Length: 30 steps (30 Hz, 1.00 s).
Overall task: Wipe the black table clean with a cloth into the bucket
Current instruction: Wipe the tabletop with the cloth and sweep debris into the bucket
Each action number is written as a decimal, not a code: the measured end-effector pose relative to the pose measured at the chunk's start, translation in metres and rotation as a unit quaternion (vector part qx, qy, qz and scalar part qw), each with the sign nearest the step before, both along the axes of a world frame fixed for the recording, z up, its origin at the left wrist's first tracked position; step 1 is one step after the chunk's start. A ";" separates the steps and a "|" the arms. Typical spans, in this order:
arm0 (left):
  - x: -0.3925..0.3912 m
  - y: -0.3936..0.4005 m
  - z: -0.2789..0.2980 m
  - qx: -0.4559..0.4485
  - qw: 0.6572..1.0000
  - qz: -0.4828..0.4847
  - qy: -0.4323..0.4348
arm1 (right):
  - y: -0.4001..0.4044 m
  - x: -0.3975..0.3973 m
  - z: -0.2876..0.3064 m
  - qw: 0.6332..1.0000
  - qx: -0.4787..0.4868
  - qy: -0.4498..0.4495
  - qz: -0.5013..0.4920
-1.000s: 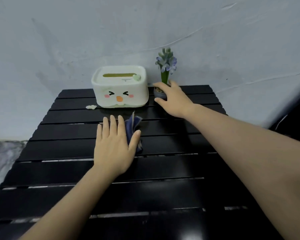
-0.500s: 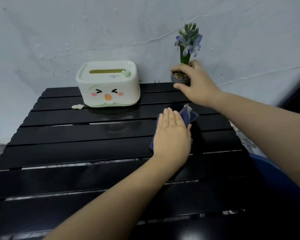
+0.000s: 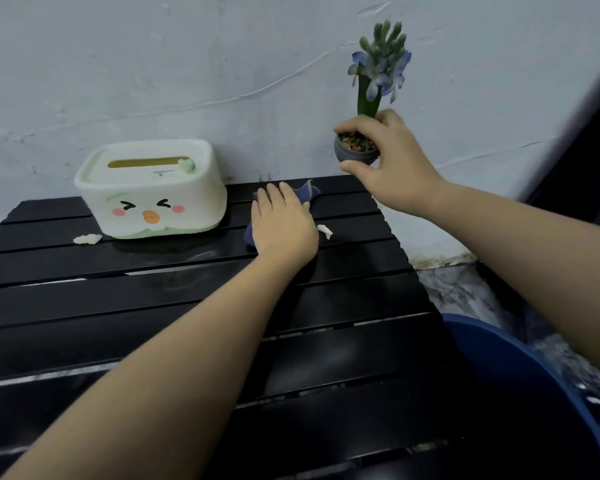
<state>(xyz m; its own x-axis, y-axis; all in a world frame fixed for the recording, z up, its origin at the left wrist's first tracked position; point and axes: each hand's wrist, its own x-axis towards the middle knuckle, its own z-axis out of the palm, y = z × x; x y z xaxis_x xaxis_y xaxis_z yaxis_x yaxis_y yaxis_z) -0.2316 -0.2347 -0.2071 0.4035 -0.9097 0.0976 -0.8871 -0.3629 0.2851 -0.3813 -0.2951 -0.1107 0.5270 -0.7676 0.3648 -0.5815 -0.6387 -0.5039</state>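
Observation:
My left hand [image 3: 283, 221] lies flat on a dark blue cloth [image 3: 309, 192], pressing it onto the black slatted table [image 3: 153, 306] near the far right corner. Most of the cloth is hidden under the palm. A small white scrap [image 3: 325, 231] lies just right of the hand. Another white scrap [image 3: 87, 239] rests at the left foot of the tissue box. My right hand [image 3: 392, 168] grips a small grey flower pot [image 3: 355, 151] with a purple-blue flower, held in the air above the table's back edge. The blue bucket [image 3: 534, 368] sits low at the right, beside the table.
A white tissue box with a cartoon face [image 3: 151, 192] stands at the back of the table against the pale wall. Marbled floor shows to the right of the table, and a dark vertical edge runs along the far right.
My right hand has lifted the flower pot off the table and up. My left hand has slid the cloth rightward and toward the back edge, under where the pot stood.

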 end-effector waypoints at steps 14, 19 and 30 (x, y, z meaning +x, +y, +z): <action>-0.033 0.090 0.021 -0.032 0.876 -0.450 0.170 | -0.001 -0.025 -0.005 1.000 0.008 0.008 0.002; -0.030 0.095 0.033 -0.086 0.873 -0.378 0.294 | 0.002 -0.014 -0.003 1.000 0.004 -0.002 0.011; -0.005 -0.016 -0.001 0.014 0.998 -0.058 -0.013 | -0.002 -0.004 -0.004 1.000 0.009 -0.007 0.013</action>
